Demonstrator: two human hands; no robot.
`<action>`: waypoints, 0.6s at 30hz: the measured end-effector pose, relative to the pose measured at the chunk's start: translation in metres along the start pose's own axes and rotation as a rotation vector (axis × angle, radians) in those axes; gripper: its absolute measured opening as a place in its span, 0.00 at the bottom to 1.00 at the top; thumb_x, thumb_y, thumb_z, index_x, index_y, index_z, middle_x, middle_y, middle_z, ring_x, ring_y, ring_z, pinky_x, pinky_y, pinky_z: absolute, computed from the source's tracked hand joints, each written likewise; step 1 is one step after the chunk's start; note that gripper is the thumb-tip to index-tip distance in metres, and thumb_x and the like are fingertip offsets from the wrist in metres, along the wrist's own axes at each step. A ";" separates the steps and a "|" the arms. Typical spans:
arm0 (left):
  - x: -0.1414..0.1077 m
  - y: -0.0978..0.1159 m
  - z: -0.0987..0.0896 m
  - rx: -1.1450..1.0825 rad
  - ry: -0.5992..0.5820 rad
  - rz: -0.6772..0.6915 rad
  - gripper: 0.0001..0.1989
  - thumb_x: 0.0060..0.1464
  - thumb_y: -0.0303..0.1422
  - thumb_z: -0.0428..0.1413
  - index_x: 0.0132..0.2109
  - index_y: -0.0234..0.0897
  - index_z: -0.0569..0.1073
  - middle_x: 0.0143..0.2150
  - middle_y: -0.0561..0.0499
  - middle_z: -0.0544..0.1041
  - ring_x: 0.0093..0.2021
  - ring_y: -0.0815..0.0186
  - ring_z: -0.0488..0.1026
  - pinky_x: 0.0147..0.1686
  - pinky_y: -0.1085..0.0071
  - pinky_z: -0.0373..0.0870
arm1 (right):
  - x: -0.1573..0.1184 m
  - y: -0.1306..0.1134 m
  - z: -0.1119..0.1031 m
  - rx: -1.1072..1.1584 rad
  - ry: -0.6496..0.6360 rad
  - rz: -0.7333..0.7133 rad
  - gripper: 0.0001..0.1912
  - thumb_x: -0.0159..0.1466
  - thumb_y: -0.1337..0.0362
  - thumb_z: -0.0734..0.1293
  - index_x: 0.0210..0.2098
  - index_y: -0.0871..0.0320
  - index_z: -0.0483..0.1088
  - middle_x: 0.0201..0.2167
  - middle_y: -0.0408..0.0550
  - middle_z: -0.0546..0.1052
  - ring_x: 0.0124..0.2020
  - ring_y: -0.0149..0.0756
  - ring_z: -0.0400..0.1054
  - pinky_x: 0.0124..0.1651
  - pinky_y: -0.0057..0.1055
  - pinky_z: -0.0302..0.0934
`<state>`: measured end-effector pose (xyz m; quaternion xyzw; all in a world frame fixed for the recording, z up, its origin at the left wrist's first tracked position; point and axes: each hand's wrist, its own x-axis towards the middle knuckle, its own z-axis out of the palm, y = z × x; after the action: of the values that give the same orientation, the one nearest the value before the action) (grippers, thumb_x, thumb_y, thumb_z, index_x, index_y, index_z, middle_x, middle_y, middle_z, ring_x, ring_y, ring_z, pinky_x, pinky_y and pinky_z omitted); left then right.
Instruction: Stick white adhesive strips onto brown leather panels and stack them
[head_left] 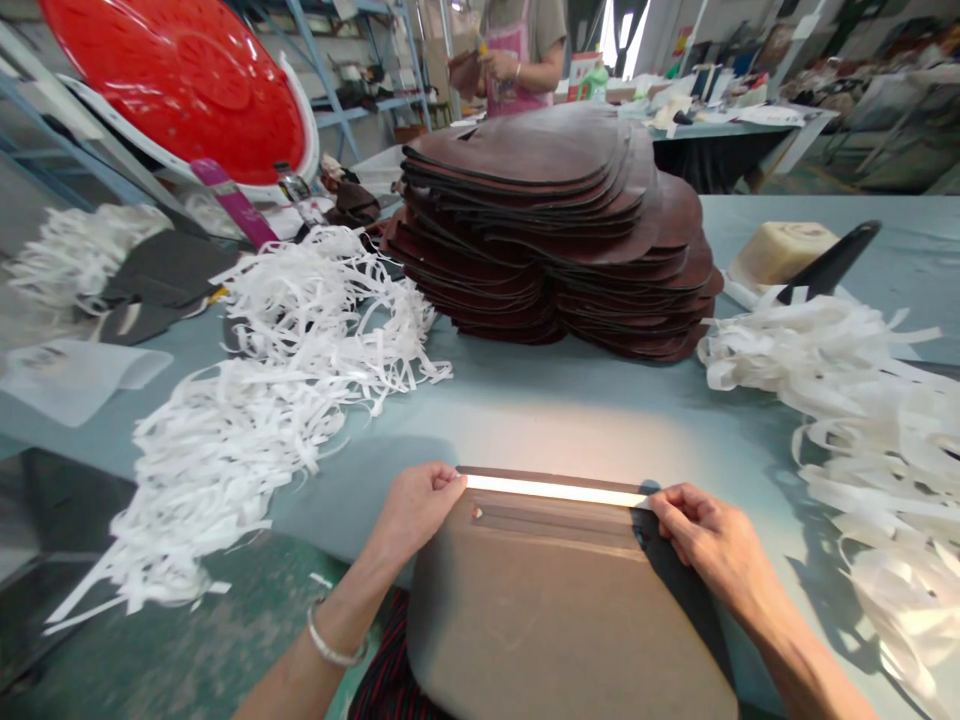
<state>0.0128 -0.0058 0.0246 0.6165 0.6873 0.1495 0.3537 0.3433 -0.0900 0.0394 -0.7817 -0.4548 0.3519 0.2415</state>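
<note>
A white strip of tape (555, 491) runs straight across the upper part of a greyish-brown leather panel (555, 620), just below its far edge. My left hand (421, 502) pinches the strip's left end between thumb and fingers. At the other end, my right hand (694, 525) is closed on the strip near the panel's right edge. Below the strip, a darker zipper-like band (551, 522) crosses the panel. The panel's near part hangs over the table's front edge towards my lap.
A tall stack of dark brown leather pieces (555, 230) stands beyond the panel. Piles of white strips lie left (247, 440) and right (840, 370). A tape dispenser (832, 265) sits at the right, a red lid (195, 80) at the back left. Another person (521, 60) stands behind the stack.
</note>
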 end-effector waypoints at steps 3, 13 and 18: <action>0.000 0.000 -0.001 -0.002 -0.016 -0.006 0.16 0.48 0.45 0.52 0.29 0.36 0.74 0.23 0.53 0.73 0.27 0.63 0.69 0.27 0.72 0.56 | 0.001 0.002 0.001 0.005 0.024 0.001 0.19 0.57 0.46 0.60 0.28 0.56 0.68 0.12 0.37 0.62 0.16 0.30 0.55 0.21 0.27 0.48; 0.006 -0.001 -0.003 0.173 -0.143 -0.073 0.22 0.51 0.53 0.48 0.34 0.39 0.75 0.26 0.53 0.76 0.32 0.59 0.73 0.31 0.70 0.59 | 0.003 0.008 0.006 0.074 0.125 -0.091 0.11 0.57 0.57 0.62 0.26 0.58 0.67 0.18 0.38 0.67 0.21 0.28 0.58 0.25 0.25 0.49; 0.007 -0.003 -0.004 0.209 -0.155 -0.107 0.22 0.51 0.53 0.47 0.35 0.42 0.74 0.27 0.55 0.77 0.33 0.60 0.73 0.32 0.70 0.60 | 0.001 0.005 0.004 0.034 0.128 -0.094 0.09 0.57 0.60 0.62 0.25 0.58 0.68 0.18 0.38 0.67 0.21 0.28 0.59 0.26 0.25 0.49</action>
<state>0.0078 0.0013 0.0232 0.6223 0.7015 0.0100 0.3472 0.3432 -0.0912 0.0325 -0.7763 -0.4684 0.2970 0.2994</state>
